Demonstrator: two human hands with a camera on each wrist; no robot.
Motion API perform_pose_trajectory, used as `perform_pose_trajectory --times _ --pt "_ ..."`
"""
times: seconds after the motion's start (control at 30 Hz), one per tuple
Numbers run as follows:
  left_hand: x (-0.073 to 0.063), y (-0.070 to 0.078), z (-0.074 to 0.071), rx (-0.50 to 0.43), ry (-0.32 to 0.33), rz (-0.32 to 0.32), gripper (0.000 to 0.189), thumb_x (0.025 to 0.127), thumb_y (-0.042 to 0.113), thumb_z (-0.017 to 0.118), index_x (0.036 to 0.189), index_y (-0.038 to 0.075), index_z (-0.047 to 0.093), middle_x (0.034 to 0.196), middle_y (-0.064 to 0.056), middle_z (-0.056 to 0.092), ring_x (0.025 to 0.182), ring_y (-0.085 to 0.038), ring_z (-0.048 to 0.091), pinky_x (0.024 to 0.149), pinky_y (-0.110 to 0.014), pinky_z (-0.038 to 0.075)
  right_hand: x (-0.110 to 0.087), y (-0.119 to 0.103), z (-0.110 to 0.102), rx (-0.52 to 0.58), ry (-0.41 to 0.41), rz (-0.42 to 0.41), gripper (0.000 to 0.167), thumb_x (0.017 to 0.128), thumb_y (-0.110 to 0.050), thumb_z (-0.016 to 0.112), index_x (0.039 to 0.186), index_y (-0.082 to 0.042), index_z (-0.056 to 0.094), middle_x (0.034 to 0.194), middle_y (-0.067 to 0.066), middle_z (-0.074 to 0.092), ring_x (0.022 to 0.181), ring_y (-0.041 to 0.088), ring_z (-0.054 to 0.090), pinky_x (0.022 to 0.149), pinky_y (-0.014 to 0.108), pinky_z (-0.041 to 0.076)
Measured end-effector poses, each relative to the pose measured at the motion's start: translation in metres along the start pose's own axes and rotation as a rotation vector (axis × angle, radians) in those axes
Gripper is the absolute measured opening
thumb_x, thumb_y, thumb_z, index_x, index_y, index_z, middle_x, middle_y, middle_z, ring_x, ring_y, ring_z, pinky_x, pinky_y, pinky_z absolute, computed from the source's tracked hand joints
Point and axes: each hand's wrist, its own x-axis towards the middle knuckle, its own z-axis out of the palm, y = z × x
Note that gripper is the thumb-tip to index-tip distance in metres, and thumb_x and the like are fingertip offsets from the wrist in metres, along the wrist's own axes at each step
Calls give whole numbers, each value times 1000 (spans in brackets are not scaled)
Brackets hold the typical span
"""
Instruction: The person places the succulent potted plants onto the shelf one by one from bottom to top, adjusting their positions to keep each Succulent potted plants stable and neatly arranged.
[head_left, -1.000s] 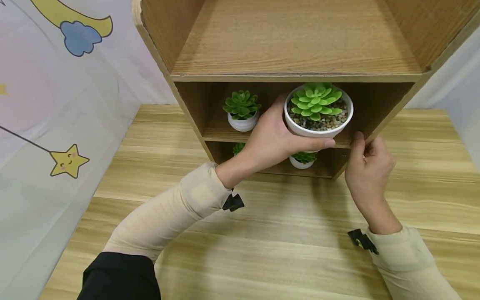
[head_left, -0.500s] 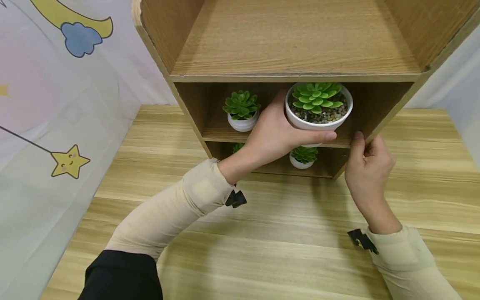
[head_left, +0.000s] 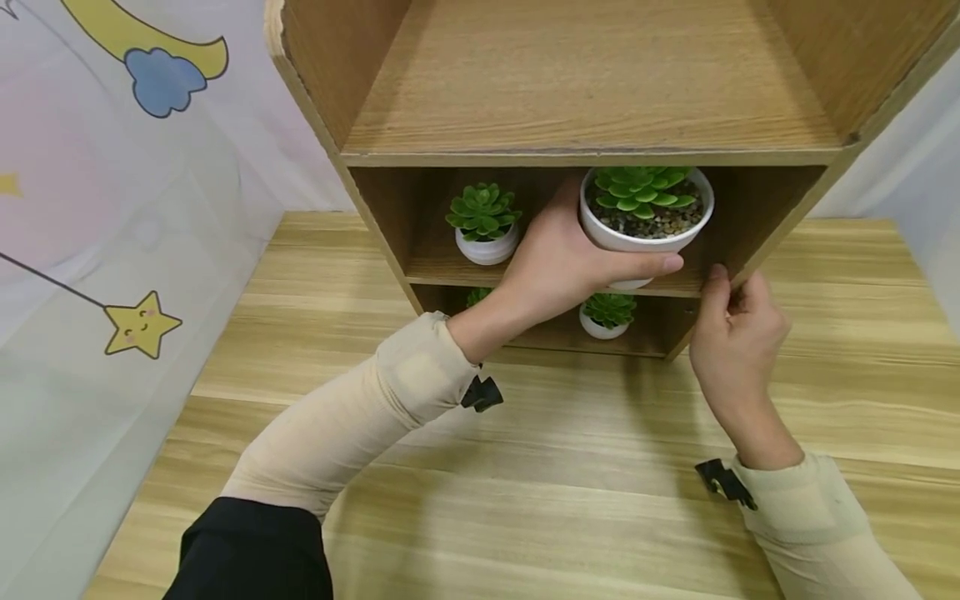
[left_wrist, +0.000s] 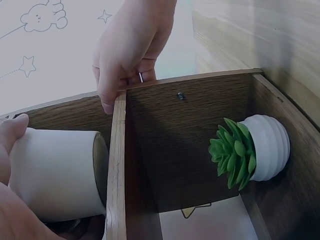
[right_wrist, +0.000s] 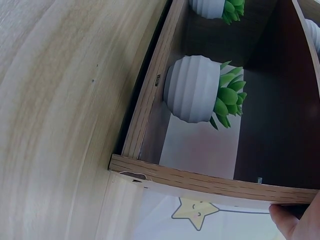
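My left hand [head_left: 566,254] grips a large white pot with a green succulent [head_left: 647,225], its thumb across the front and its other fingers behind the rim. The pot is at the right opening of the middle shelf; in the left wrist view the white pot [left_wrist: 60,172] is close to the shelf board's edge, and I cannot tell whether it touches. With thumb and curled fingers, my right hand [head_left: 738,342] pinches the right side panel of the wooden shelf unit [head_left: 600,83], seen also as the hand [left_wrist: 131,50] in the left wrist view.
A small potted succulent [head_left: 486,233] stands left on the middle shelf. Below, another small potted succulent [head_left: 606,315] is on the bottom shelf, with a partly hidden succulent [head_left: 477,296] to its left. The unit stands on a wood-grain table [head_left: 585,467] beside a printed curtain [head_left: 112,208].
My left hand has moved the large potted succulent slightly right and farther into the middle shelf, so the upper board hides more of its leaves. The right hand has stayed in place.
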Motion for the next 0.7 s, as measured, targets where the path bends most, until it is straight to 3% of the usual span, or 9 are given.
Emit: perform_pose_trajectory --times 0.23,0.47,0.7 --pt "5 -2 4 -1 20 26 98 63 32 94 142 14 40 128 9 50 115 0 48 95 -13 37 0 -6 0 5 13 -4 24 99 -7 52 90 11 65 74 11 63 65 -4 48 57 14 33" --pt "6 -3 6 16 25 -1 98 64 35 93 143 16 38 127 9 50 114 0 48 95 -13 37 0 -2 1 22 3 -1 25 99 -8 53 88 11 64 72 2 59 65 -2 50 57 14 35" --pt "10 -4 6 -4 19 3 96 65 33 93 143 16 39 127 9 50 114 -1 48 94 -13 38 2 6 0 33 -8 -40 24 100 -8 53 93 10 66 79 12 66 69 -7 53 59 12 37"
